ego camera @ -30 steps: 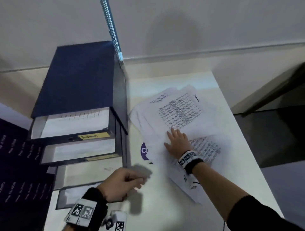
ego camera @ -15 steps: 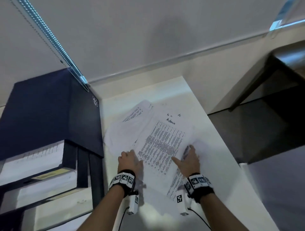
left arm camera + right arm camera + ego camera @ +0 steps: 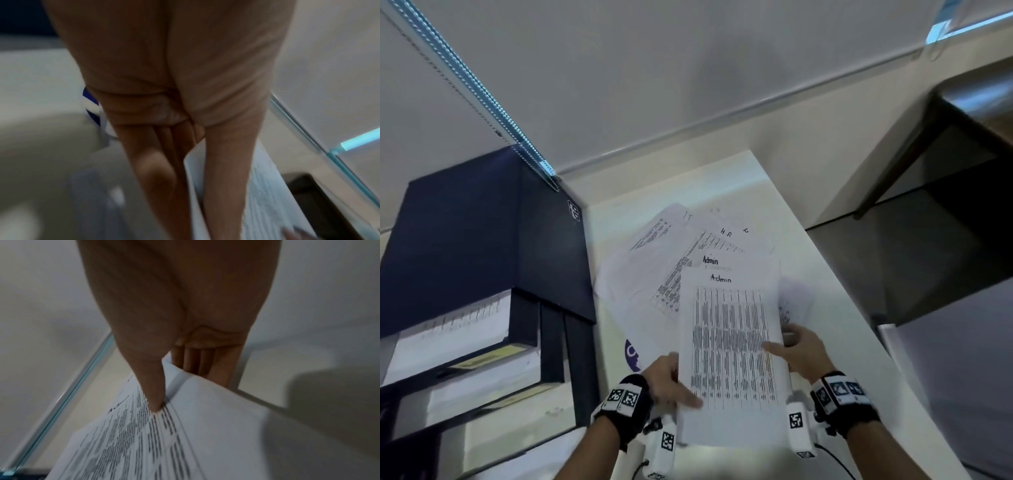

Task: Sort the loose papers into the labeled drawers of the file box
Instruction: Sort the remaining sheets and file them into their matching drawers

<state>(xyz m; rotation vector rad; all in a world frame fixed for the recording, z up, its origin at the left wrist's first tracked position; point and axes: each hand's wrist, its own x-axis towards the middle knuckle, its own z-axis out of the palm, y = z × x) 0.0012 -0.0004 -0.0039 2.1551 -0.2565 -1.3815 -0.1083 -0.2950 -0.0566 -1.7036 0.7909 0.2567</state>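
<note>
A person holds a printed sheet headed "Admin" point(image 3: 732, 346) between both hands above a white surface point(image 3: 835, 329), the left hand point(image 3: 666, 383) pinching its left edge with thumb on top and fingers beneath, the right hand point(image 3: 799, 353) pinching its right edge the same way; the right wrist view shows the thumb point(image 3: 152, 386) pressed onto the printed rows with the fingers under the sheet, and the left wrist view, though blurred, shows the sheet's edge caught between thumb and fingers. Beyond the held sheet, the loose papers point(image 3: 674, 260) lie fanned across the surface, among them a second one marked "Admin" and one marked "HR". To the left stands the dark blue file box point(image 3: 482, 240), its drawers point(image 3: 458, 342) pulled out in steps with white sheets inside and yellow labels point(image 3: 486, 356) on their fronts, the wording too blurred to read. A purple sticker point(image 3: 631, 354) shows on the surface beside the left hand. Both wrists wear black bands with coded markers
</note>
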